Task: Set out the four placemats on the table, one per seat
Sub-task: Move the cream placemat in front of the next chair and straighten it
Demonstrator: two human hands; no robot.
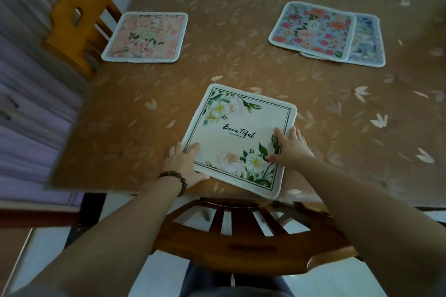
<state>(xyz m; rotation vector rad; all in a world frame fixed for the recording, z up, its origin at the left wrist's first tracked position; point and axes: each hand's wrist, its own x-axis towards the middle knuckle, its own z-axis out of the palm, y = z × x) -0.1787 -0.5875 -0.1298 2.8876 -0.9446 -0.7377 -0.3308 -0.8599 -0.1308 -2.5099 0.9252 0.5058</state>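
Two of four placemats sit at seats: the cream placemat at the table edge, left hand and right hand pressing it with spread fingers, and a pink placemat by the left chair. Two stacked placemats far right await seats.

My two bare arms stretched forward, left hand low and flat, fingers straight, thumb splayed, right hand palm down, fingers spread and extended
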